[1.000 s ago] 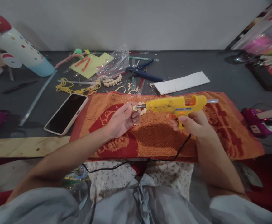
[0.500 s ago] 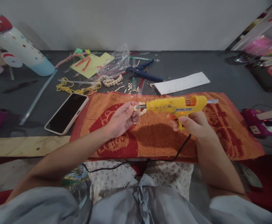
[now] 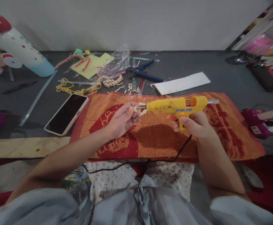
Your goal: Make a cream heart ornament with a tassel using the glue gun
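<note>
My right hand [image 3: 194, 123] is wrapped round the handle of a yellow hot glue gun [image 3: 166, 105], fingers at its orange trigger. A clear glue stick [image 3: 213, 101] pokes out of the gun's back end. Pinched in my left hand [image 3: 125, 120] is a chain of small pale wooden pieces [image 3: 143, 112], partly hidden by the fingers. The gun's metal nozzle [image 3: 141, 107] meets the chain at my left fingertips; whether it touches is too small to tell. Both hands are above an orange and red towel [image 3: 164, 143].
A phone [image 3: 66, 114] lies left of the towel. Behind it are yellow string [image 3: 67, 87], another pale wooden chain [image 3: 113, 82], loose bits, blue pliers [image 3: 145, 74] and a white strip [image 3: 183, 83]. A bottle [image 3: 30, 51] stands far left. The gun's black cord [image 3: 183, 148] hangs over the towel.
</note>
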A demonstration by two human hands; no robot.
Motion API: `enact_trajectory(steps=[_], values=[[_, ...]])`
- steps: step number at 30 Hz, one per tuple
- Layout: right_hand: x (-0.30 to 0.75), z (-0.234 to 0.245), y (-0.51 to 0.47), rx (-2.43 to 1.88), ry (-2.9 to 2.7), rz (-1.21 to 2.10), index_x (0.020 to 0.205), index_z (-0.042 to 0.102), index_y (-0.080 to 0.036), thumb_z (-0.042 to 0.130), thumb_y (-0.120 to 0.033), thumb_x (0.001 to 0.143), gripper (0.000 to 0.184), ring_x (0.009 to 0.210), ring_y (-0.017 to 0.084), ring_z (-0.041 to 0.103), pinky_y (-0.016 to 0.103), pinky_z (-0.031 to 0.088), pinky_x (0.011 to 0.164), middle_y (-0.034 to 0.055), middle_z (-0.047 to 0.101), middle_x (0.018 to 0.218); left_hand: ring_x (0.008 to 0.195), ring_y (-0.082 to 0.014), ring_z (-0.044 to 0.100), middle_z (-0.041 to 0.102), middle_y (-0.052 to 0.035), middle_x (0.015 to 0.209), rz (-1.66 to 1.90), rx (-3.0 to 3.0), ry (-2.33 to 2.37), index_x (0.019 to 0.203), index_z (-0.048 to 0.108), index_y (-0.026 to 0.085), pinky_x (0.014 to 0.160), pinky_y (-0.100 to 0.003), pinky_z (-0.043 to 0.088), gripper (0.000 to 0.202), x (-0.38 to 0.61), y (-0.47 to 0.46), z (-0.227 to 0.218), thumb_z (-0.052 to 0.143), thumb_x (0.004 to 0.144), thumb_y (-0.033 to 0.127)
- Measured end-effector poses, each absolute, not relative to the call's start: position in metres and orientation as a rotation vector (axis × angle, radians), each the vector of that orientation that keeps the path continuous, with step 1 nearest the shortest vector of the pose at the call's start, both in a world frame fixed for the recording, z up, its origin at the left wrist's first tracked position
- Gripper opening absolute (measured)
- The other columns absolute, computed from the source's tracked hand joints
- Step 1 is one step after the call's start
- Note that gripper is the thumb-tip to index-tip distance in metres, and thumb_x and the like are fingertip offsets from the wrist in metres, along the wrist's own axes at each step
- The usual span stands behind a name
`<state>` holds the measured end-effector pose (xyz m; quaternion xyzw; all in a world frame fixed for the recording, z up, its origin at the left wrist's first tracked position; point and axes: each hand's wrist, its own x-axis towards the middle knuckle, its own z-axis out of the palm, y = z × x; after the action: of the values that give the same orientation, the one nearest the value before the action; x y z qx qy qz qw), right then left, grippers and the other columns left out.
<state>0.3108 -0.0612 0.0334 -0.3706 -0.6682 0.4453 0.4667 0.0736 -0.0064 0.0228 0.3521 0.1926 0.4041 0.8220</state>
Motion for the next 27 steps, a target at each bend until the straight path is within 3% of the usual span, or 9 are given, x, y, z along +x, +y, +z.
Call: enact_trajectory(steps=[16,21,27], values=[[0.311,0.032,-0.062,-0.887,-1.659,1.07,0.077,0.065,-0.018,0.057,-0.04,0.093,0.028,0.05,0.009,0.054,0.023,0.042,0.046,-0.0001,0.059,0.061,0.061,-0.0076,0.04,0.039,0.004,0.064,0.847,0.774,0.397,0.082,0.06,0.017,0.057,-0.019,0.036,0.031,0.074,-0.006,0.022,0.081,0.072,0.037],[0.314,0.03,-0.061,-0.815,-1.48,1.13,0.089,0.066,-0.016,0.056,-0.041,0.091,0.027,0.046,0.012,0.052,0.026,0.042,0.041,0.0006,0.055,0.058,0.059,-0.007,0.039,0.039,0.0033,0.065,0.82,0.775,0.38,0.082,0.06,0.016,0.056,-0.019,0.035,0.03,0.073,-0.005,0.022,0.079,0.074,0.038],[0.324,0.021,-0.052,-0.861,-1.383,0.909,0.073,0.062,-0.019,0.069,-0.039,0.079,0.022,0.045,0.012,0.049,0.028,0.041,0.042,-0.0009,0.052,0.057,0.059,-0.006,0.038,0.038,0.0038,0.065,0.794,0.729,0.37,0.083,0.06,0.015,0.055,-0.018,0.034,0.033,0.072,-0.003,0.023,0.082,0.07,0.037]])
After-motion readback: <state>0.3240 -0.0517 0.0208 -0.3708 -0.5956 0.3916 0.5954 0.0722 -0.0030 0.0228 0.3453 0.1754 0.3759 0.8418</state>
